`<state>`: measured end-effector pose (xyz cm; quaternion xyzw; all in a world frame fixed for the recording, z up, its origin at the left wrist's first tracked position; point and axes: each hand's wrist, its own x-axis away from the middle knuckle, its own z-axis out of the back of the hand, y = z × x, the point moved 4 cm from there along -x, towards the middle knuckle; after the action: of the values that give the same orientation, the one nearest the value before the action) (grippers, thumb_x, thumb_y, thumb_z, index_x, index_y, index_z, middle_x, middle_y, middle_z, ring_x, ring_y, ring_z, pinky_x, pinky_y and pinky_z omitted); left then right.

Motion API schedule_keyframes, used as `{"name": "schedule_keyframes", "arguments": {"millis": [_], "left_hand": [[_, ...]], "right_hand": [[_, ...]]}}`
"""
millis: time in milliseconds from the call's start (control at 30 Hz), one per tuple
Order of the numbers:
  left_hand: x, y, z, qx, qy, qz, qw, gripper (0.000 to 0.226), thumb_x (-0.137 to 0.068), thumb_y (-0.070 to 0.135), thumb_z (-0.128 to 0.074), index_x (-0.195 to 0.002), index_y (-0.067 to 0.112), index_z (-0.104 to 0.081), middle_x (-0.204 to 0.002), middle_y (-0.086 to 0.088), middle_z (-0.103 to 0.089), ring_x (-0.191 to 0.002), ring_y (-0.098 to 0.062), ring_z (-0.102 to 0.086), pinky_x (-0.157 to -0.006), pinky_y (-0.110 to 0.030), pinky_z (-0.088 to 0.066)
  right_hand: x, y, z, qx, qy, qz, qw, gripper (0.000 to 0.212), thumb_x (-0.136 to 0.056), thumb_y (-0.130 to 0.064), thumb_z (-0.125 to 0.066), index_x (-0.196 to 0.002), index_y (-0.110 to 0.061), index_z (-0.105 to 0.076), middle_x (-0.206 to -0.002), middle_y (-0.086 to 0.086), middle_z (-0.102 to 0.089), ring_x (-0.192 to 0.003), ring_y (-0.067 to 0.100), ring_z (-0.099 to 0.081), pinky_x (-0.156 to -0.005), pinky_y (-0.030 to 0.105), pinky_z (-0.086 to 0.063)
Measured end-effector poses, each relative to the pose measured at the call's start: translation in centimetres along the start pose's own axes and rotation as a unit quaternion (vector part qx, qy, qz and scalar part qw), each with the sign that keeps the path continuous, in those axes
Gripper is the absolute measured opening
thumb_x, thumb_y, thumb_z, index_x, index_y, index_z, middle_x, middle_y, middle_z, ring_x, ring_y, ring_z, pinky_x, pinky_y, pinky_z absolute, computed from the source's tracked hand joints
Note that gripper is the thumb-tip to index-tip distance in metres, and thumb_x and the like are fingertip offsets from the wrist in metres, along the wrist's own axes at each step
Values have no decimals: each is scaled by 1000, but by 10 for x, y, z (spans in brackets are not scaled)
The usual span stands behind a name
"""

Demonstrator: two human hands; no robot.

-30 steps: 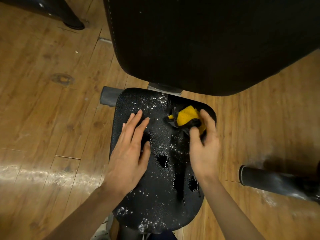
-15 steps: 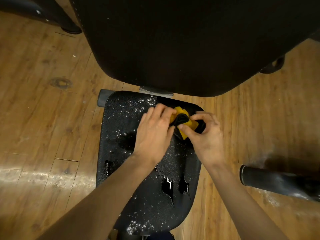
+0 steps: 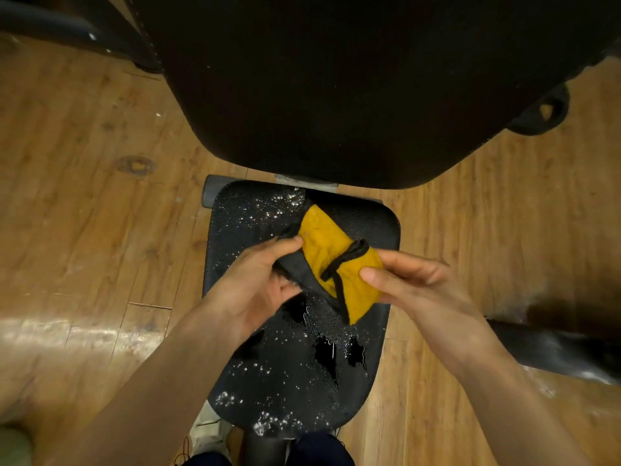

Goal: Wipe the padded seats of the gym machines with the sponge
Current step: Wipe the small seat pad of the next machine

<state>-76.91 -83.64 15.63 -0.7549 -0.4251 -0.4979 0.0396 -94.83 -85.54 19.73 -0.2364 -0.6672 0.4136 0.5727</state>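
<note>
Both hands, left hand (image 3: 255,284) and right hand (image 3: 416,284), pinch the sponge (image 3: 339,260).

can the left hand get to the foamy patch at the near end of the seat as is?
Probably not yet: the left hand pinches the yellow-and-black sponge with the right hand. Nothing covers the white foam on the black padded seat.

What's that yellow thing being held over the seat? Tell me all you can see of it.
The sponge is a flat, soft-looking pad, mustard yellow on its upper face, with a dark grey layer or edge showing at its left side and a dark strap looped across it. It is held tilted above the wet, speckled black seat. The left hand pinches its grey edge and the right hand pinches its yellow right end.
</note>
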Motion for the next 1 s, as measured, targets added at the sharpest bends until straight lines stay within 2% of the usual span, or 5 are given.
{"name": "schedule_keyframes", "arguments": {"millis": [200, 433, 600, 767, 1000], "left_hand": [[25, -21, -9, 32, -55, 46, 997, 51, -77, 39, -69, -122, 15, -65, -117, -8, -71, -111, -22, -67, -99, -37, -50], [29, -9, -4, -191, 18, -200, 961, 17, -91, 8, -63, -104, 16, -70, -97, 2, -76, -92, -12, -71, -79, -24, -56], [51, -4, -10, -491, -31, -427, 759, 32, -89, 2, -61, -112, 22, -70, -121, 12, -63, -116, -8, -59, -98, -31, -49], [44, -13, 2, -649, -35, -446, 616, 43, -91, 11, -48, -129, 28, -62, -149, 8, -35, -108, -1, -47, -82, -14, -45], [26, -9, 39, -615, -7, -444, 652, 44, -94, 16, -55, -135, 32, -57, -160, 4, -20, -147, -7, -20, -117, -20, -23]], "right_hand": [[20, 11, -16, -35, 10, 3, 999, 47, -72, -9, -71, -117, -19, -67, -98, 4, -75, -93, 13, -71, -74, 17, -55], [21, 23, -23, 40, -13, -101, 994, 22, -78, -16, -73, -99, -19, -73, -94, -3, -76, -87, 8, -71, -68, 13, -52], [8, 26, -31, -158, 2, -139, 978, 41, -79, -20, -68, -116, -1, -64, -108, 14, -72, -101, 26, -69, -77, 38, -59], [-1, 24, -39, -243, -27, -151, 958, 42, -96, -34, -49, -118, -1, -63, -113, 18, -68, -111, 30, -64, -85, 35, -57], [-57, 15, -46, -45, 122, -16, 991, 27, -89, -15, -66, -116, -16, -62, -110, 4, -68, -104, 17, -66, -93, 37, -54]]}}
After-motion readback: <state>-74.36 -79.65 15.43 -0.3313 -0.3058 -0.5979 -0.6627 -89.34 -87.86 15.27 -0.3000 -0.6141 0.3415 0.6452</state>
